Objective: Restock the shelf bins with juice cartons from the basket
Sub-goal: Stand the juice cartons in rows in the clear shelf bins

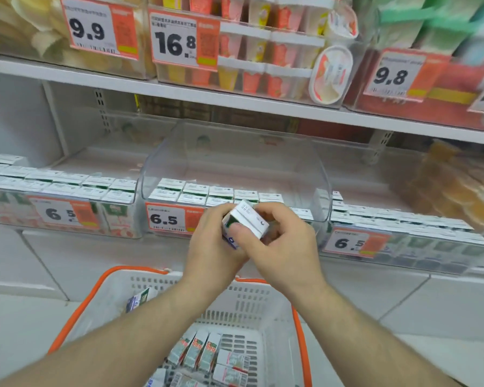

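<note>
Both hands hold one small white-and-green juice carton [248, 222] in front of the middle clear shelf bin [323, 188]. My left hand [215, 247] grips it from the left and below. My right hand [282, 241] grips it from the right, thumb across its front face. The middle bin holds two rows of cartons [207, 192] at its front, with bare floor behind them. Below my arms stands a white basket [252, 300] with orange rim, holding several more cartons [201, 350].
A left bin [118, 210] and a right bin [403, 247] are filled with similar cartons, each with a 6.5 price tag. The shelf above carries cups, tubs and price tags. Orange packets [453, 185] lie at the far right.
</note>
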